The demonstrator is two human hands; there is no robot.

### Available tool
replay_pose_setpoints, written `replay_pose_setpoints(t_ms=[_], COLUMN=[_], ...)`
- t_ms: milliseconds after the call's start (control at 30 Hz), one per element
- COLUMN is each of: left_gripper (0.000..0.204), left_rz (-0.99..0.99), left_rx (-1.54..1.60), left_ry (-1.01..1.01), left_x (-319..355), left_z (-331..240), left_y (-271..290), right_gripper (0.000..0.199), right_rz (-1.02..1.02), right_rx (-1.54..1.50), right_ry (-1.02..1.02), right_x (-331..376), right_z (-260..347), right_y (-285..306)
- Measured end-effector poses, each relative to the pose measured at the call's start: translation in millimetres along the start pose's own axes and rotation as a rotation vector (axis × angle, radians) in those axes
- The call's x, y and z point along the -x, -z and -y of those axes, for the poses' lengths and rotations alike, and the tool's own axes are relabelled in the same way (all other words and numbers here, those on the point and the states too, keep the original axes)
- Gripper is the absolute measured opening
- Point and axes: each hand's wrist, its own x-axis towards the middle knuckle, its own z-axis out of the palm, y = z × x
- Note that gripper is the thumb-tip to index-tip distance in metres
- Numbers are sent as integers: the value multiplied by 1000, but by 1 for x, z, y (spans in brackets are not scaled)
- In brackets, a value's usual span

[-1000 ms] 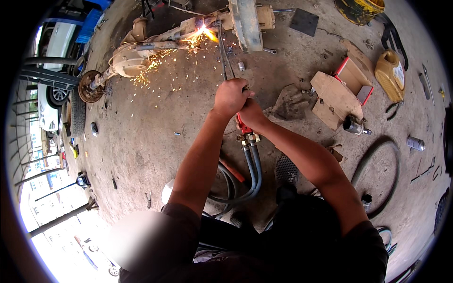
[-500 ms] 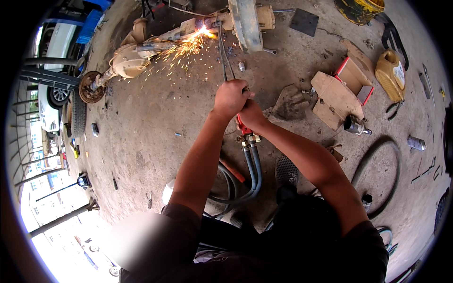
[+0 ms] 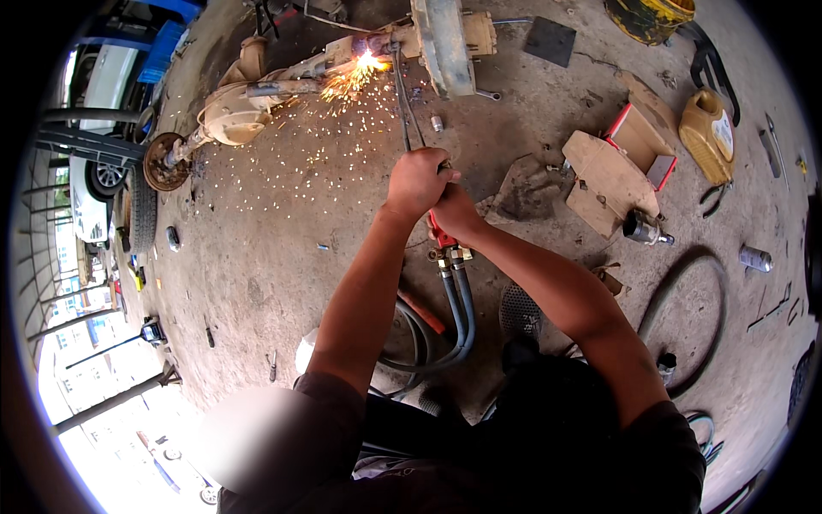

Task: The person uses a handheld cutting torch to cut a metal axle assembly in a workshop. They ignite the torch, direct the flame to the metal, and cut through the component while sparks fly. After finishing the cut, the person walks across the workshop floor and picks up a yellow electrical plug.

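Note:
My left hand [image 3: 417, 182] is wrapped round the front of a cutting torch [image 3: 443, 234], where its long metal tubes [image 3: 406, 111] begin. Just behind and to the right, my right hand [image 3: 456, 211] grips the red handle, partly covered by the left. Two dark hoses [image 3: 457, 295] run from the handle's brass fittings back toward my legs. At the far end of the tubes, a bright glow throws orange sparks [image 3: 355, 77] against a rusty vehicle axle [image 3: 238, 113] on the concrete floor. The torch tip is lost in the glare.
A metal bracket [image 3: 443, 47] stands across the axle's right part. To the right are an opened cardboard box [image 3: 599, 167], a yellow jug [image 3: 709, 137], a black hose loop [image 3: 723, 300] and a spray can [image 3: 755, 259]. A tyre [image 3: 141, 210] stands left. Hoses coil by my feet.
The sparks have changed from long streaks to a tighter burst, with many bright dots scattered lower and farther left over the floor. My hands and the torch hold almost the same position.

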Motion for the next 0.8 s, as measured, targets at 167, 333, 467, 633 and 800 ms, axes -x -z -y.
replay_pose_setpoints(t_ms=[167,333,467,633,800], left_gripper=[29,29,29,28,27], left_rz=[-1,-11,-7,-20,-19], left_rx=[-6,0,-8,13,6], left_ry=[-5,-2,4,-10,10], left_x=[1,3,3,1,5], left_z=[3,3,3,2,4], left_y=[-2,-1,-2,-5,-3], right_gripper=[16,16,17,18,18], right_rz=[13,2,-8,-3,-6], right_rx=[44,-4,-44,-13,-113], right_ry=[29,-52,-92,-47,-127], right_x=[-1,4,8,8,15], right_z=[-7,7,13,8,25], right_y=[1,-2,-2,3,-3])
